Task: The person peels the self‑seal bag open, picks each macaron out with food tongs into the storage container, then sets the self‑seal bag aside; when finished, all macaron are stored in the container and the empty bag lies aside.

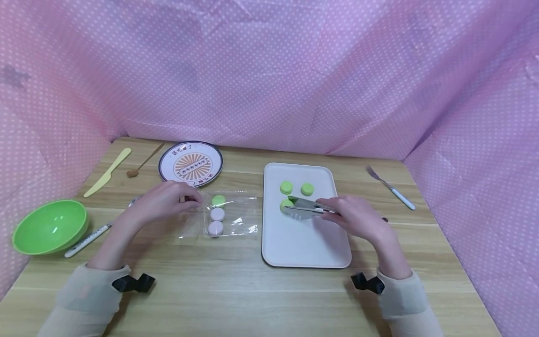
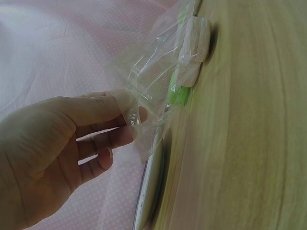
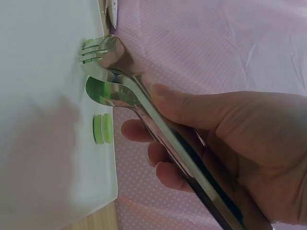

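Note:
My left hand [image 1: 170, 202] pinches the edge of a clear plastic bag [image 2: 148, 76] between thumb and fingers. Inside the bag, on the table, lie a green macaron [image 1: 218, 201] and two pale lilac macarons [image 1: 217, 214]. In my right hand [image 1: 355, 215] are metal serving tongs [image 3: 160, 127], one end a fork, the other a spoon. The tongs' ends are at a green macaron [image 1: 286, 205] on the white tray [image 1: 303, 252]; whether they grip it I cannot tell. Two more green macarons, a left one [image 1: 286, 187] and a right one [image 1: 307, 189], sit behind it.
A patterned plate [image 1: 168, 161] stands behind my left hand. At the left are a green bowl [image 1: 50, 227], a yellow knife [image 1: 107, 173], a brown-ended stick [image 1: 145, 161] and a utensil with a patterned handle [image 1: 88, 241]. A fork [image 1: 391, 188] lies right of the tray.

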A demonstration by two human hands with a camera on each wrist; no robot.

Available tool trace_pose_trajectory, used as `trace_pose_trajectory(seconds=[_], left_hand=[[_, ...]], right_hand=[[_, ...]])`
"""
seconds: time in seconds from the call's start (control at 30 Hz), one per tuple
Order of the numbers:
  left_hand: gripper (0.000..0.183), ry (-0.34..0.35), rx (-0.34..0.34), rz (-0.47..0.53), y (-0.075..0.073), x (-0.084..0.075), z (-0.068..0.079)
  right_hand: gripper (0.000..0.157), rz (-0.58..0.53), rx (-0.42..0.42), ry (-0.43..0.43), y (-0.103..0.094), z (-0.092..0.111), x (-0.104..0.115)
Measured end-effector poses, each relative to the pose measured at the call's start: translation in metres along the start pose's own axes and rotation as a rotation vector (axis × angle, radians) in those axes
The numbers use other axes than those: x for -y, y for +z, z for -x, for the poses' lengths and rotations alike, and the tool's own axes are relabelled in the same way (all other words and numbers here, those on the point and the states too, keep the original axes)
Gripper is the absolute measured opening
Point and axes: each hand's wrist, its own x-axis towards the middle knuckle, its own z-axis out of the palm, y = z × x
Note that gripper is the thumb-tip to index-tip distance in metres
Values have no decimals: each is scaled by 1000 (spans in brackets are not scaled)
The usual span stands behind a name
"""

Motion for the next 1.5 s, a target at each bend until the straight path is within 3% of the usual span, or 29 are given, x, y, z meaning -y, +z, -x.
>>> trace_pose_trajectory(seconds=[1.5], left_hand=[[11,-3,4,7,0,1,-1]], right_hand=[[35,-16,36,30,1,0,2]])
